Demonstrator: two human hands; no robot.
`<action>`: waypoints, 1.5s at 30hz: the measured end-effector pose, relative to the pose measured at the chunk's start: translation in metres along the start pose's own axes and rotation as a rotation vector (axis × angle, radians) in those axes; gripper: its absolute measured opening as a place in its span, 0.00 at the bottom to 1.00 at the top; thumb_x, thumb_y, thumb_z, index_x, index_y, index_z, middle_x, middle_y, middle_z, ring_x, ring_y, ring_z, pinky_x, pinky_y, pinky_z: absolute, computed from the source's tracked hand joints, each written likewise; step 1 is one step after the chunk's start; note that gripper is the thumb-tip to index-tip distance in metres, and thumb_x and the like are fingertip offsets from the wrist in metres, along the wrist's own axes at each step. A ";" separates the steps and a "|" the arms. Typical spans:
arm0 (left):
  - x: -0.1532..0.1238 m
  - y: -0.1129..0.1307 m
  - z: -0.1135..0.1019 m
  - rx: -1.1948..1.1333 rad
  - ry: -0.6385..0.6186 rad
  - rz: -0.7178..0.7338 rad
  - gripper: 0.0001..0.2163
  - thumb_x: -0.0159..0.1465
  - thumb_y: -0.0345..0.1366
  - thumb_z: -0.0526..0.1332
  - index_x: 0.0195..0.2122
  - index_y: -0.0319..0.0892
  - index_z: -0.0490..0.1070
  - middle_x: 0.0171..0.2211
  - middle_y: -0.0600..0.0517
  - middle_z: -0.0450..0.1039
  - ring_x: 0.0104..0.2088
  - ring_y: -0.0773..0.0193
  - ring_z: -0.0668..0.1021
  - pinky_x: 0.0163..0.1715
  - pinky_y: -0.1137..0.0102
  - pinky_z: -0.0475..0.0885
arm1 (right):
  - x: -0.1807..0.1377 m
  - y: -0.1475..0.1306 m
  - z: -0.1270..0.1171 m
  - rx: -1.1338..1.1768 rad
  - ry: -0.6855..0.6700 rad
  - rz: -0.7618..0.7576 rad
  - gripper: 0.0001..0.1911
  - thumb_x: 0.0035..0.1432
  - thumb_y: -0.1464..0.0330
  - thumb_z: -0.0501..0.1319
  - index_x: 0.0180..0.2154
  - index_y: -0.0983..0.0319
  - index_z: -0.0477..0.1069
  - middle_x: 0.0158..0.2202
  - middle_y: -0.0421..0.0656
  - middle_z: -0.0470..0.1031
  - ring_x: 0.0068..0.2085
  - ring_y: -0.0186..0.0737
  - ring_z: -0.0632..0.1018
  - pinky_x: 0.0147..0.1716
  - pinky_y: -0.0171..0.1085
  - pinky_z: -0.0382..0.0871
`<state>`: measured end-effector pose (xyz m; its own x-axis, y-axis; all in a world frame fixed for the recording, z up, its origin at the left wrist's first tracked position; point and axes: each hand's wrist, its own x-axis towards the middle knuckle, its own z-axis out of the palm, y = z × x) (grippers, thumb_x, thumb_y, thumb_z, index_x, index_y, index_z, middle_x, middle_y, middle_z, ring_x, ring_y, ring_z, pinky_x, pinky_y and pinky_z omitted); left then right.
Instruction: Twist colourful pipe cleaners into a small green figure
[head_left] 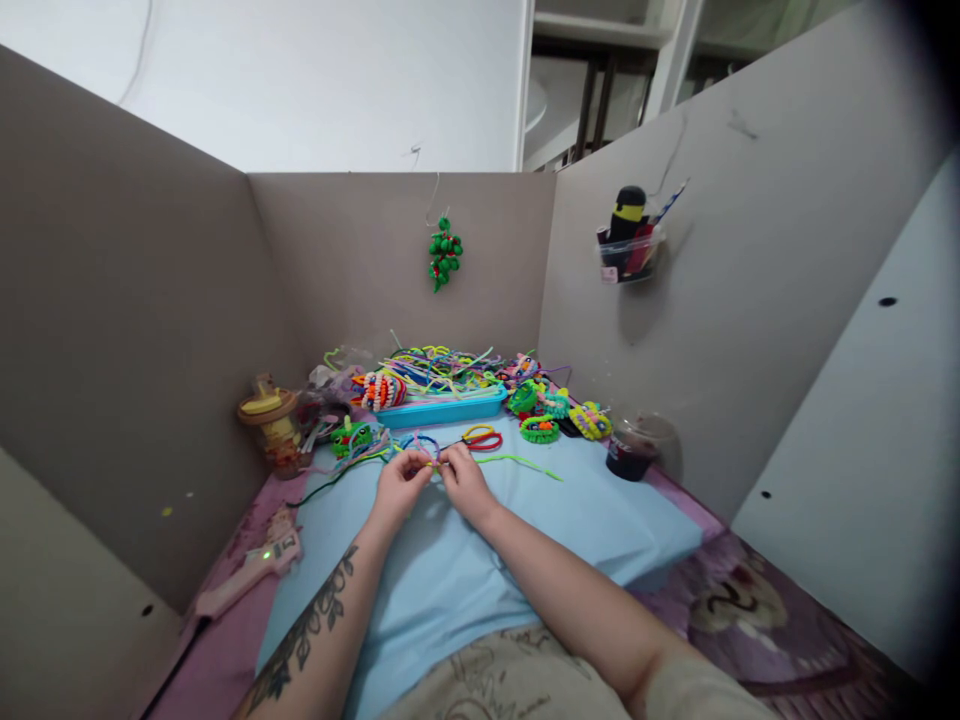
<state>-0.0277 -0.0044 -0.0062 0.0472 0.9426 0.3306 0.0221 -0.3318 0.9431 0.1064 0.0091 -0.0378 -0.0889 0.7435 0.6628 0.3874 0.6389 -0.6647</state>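
On worktop [592, 510], before blue tray [442, 408] | pinched on pipe cleaners [436, 463] with left hand [403, 480], right hand [466, 484] | best bent close to pinch

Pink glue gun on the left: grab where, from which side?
Likely the glue gun's handle, fingers from above, near side: it slants toward the near left, unobstructed, cord trailing from its end. The green light sits on the farther body.

Nearer than the blue tray [459, 407] and to its right, there is room to pass over the light-blue sheet [585, 535]. Scissors [475, 440] and a lime pipe cleaner [525, 460] lie before the tray; pipe-cleaner figures [590, 421] crowd its right.
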 end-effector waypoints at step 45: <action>0.002 0.000 -0.002 -0.240 0.120 -0.166 0.17 0.42 0.38 0.69 0.31 0.37 0.68 0.25 0.52 0.73 0.24 0.69 0.73 0.25 0.75 0.65 | -0.002 -0.008 -0.003 -0.112 0.015 -0.111 0.07 0.55 0.71 0.56 0.35 0.60 0.72 0.34 0.43 0.70 0.37 0.37 0.72 0.39 0.36 0.67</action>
<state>-0.0301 -0.0023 -0.0056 -0.0556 0.9855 0.1603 -0.2176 -0.1686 0.9614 0.1068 0.0019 -0.0329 -0.1229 0.6661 0.7356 0.4764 0.6899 -0.5451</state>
